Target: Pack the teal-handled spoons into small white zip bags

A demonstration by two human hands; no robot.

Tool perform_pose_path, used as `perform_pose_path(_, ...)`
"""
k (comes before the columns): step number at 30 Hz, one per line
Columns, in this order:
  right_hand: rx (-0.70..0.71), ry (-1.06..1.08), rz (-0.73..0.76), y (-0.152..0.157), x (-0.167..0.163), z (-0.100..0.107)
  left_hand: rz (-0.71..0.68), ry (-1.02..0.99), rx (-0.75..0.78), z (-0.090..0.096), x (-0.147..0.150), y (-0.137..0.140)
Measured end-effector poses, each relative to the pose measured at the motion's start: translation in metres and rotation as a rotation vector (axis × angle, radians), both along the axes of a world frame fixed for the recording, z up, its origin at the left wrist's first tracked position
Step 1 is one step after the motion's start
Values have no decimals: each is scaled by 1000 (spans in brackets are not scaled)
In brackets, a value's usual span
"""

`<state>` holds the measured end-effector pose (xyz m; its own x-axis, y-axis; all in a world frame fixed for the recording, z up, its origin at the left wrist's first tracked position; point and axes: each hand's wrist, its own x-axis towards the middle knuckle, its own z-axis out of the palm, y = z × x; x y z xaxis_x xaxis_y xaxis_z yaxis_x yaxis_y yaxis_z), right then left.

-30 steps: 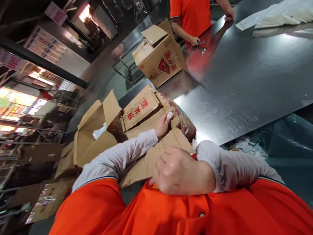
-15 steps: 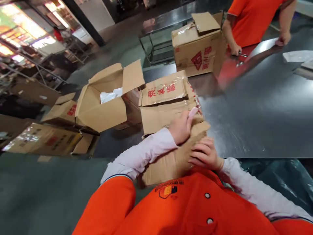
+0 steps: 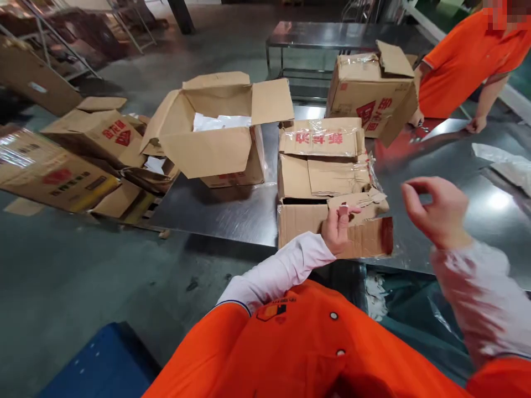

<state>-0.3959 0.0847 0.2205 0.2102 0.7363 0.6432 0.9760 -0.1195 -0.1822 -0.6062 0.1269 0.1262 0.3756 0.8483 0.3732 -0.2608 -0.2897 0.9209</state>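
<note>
An opened cardboard box (image 3: 301,221) with red lettering and torn, taped flaps lies before me at the table's near edge. My left hand (image 3: 337,231) rests over its near flap with fingers closed. A small pale tip shows above the thumb, but what it belongs to is too small to name. My right hand (image 3: 442,213) is raised to the right of the box, apart from it, slightly blurred. Its thumb and forefinger curl together in a ring, and nothing is visible in them.
An open carton (image 3: 207,146) with white material inside stands left on the metal table (image 3: 224,213). Another box (image 3: 365,99) stands behind, near a co-worker in an orange shirt (image 3: 468,66). More cartons (image 3: 103,138) are at far left; a blue object (image 3: 99,365) is below.
My right hand has left the box's near flap and risen to the right. My left hand stays at the box. The near flap now lies outward, and the view has turned.
</note>
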Motion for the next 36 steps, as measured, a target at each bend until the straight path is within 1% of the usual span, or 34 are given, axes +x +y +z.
perform_pose_path(1,-135,-59,78,30,-2,11,1,-10,-22,0,-1,-1)
perform_pose_path(2,-255,-118,144,62,-7,18,-8,-14,-42,0,-2,-2)
perform_pose_path(3,-337,-169,173,92,-12,20,-18,-18,-62,1,-3,-2)
perform_pose_path(5,-469,-278,163,143,-21,18,-27,-32,-106,1,-3,-1)
perform_pose_path(7,-544,-395,170,176,-24,12,-27,-58,-151,2,-3,1)
perform_pose_path(9,-564,-482,219,193,-17,12,-39,-83,-175,1,-3,3)
perform_pose_path(11,-555,-483,244,201,-3,22,-75,-113,-210,0,-4,4)
perform_pose_path(14,-510,-371,146,218,20,51,-99,-178,-299,0,-3,6)
perform_pose_path(17,-446,-309,77,248,39,82,-97,-226,-399,3,-3,7)
perform_pose_path(20,-391,-267,137,272,53,104,-156,-239,-547,16,-15,7)
perform_pose_path(22,-434,-267,223,280,57,116,-231,-130,-629,33,-30,11)
perform_pose_path(23,-479,-290,272,281,58,121,-261,-25,-631,44,-38,17)
perform_pose_path(24,-518,-324,313,281,58,125,-275,108,-586,57,-45,26)
perform_pose_path(25,-551,-362,342,280,57,130,-264,260,-487,69,-50,39)
perform_pose_path(26,-568,-402,367,280,55,133,-226,427,-338,82,-50,56)
perform_pose_path(28,-572,-465,403,280,52,137,-91,798,47,103,-37,98)
perform_pose_path(29,-562,-481,416,281,51,138,-14,991,235,111,-23,121)
perform_pose_path(30,-550,-488,430,283,51,138,42,1180,384,117,-6,144)
perform_pose_path(32,-541,-479,440,288,51,137,85,1477,582,123,33,186)
perform_pose_path(34,-532,-466,451,292,51,136,76,1620,727,125,72,218)
perform_pose_path(36,-508,-489,474,293,51,135,46,1670,810,123,105,238)
